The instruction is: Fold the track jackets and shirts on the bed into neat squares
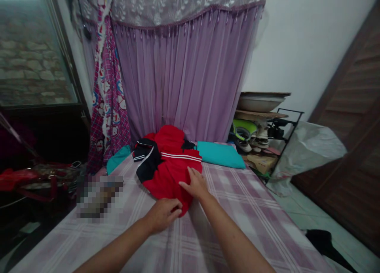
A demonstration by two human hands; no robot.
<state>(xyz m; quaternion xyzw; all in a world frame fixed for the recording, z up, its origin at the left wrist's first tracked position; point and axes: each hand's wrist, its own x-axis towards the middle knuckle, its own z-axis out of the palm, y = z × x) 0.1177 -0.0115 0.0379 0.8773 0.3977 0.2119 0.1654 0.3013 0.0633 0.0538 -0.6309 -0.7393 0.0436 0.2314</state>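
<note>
A red jacket (170, 176) with navy parts and white stripes lies bunched on the bed. Its navy sleeve (148, 162) is folded over on the left side. At the jacket's near edge, my left hand (164, 215) has its fingers curled in towards the thumb, closed on the red cloth. My right hand (196, 184) rests on the right side of the jacket, fingers and thumb apart. Just beyond it, to the right, is a flat turquoise folded cloth (221, 154).
A checked sheet (237, 209) covers the bed. Purple curtains (187, 75) hang behind it. At right stand a shoe rack (258, 138) and a white plastic bag (308, 154). Another turquoise piece (118, 159) lies at the left edge, near a blurred-out patch (99, 197).
</note>
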